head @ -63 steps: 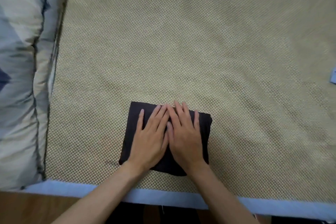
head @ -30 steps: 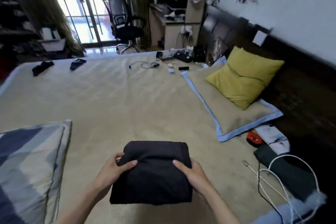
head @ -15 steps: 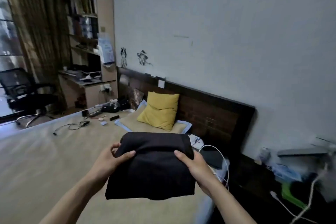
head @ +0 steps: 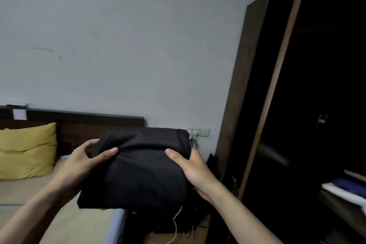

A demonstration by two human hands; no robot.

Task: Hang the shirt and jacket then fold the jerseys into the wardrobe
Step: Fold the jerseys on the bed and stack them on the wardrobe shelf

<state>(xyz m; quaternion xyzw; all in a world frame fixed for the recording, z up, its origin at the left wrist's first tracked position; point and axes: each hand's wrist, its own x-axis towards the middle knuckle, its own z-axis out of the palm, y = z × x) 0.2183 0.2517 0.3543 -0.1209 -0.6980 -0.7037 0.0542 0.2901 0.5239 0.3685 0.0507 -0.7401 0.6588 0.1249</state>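
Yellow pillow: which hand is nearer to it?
Left. The left hand grips the folded black jersey on the side toward the yellow pillow; the right hand grips the far side, toward the wardrobe.

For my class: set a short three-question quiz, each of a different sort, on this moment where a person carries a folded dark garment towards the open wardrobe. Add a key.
1. True or false: both the left hand and the right hand grip the folded black jersey.
2. Which side of the view holds the dark open wardrobe? A) left B) right C) behind the mustard-yellow pillow
3. Fill in: the jersey is held in the air, not lying on the ____.

Key: 1 true; 2 B; 3 bed.
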